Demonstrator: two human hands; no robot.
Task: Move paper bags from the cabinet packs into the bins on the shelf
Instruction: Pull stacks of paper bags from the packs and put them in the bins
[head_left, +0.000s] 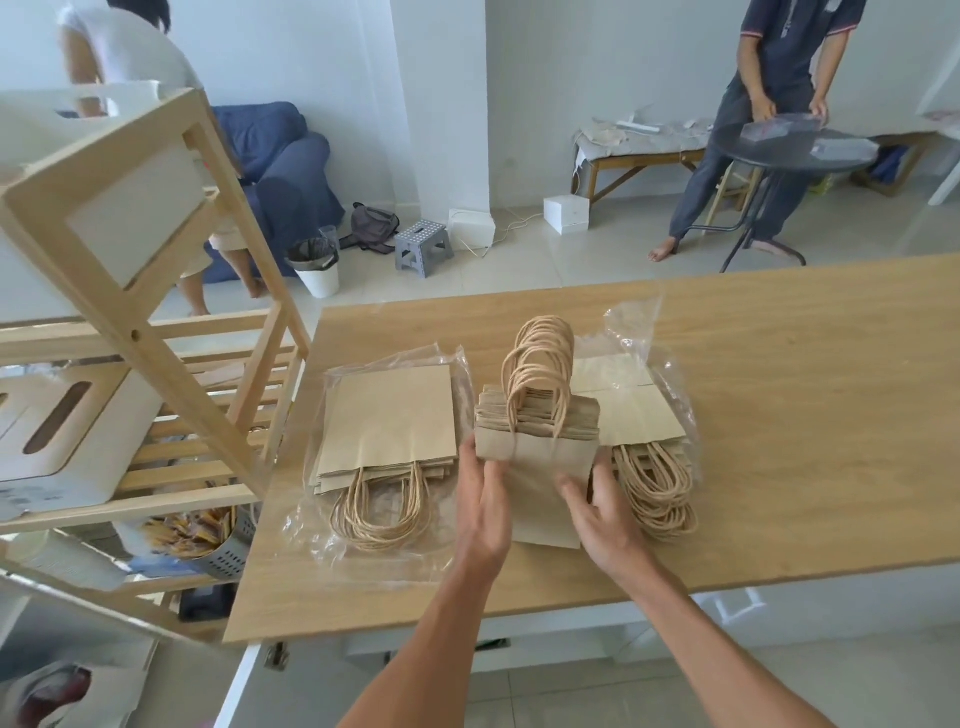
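A stack of brown paper bags (537, 457) with twisted cord handles pointing away from me sits in the middle of the wooden cabinet top (779, 415). My left hand (483, 499) grips its left side and my right hand (597, 504) grips its right side. To the left lies a pack of paper bags (387, 421) in clear plastic, handles toward me. To the right lies another opened pack (636, 415) in clear plastic. White bins (67, 431) sit on the wooden shelf (171, 364) at the left.
A metal perforated caddy (228, 545) stands on a lower shelf level. Beyond the cabinet are a blue sofa (280, 171), a white trash bin (317, 267), a grey step stool (423, 244), and two people, one at a round black table (789, 150).
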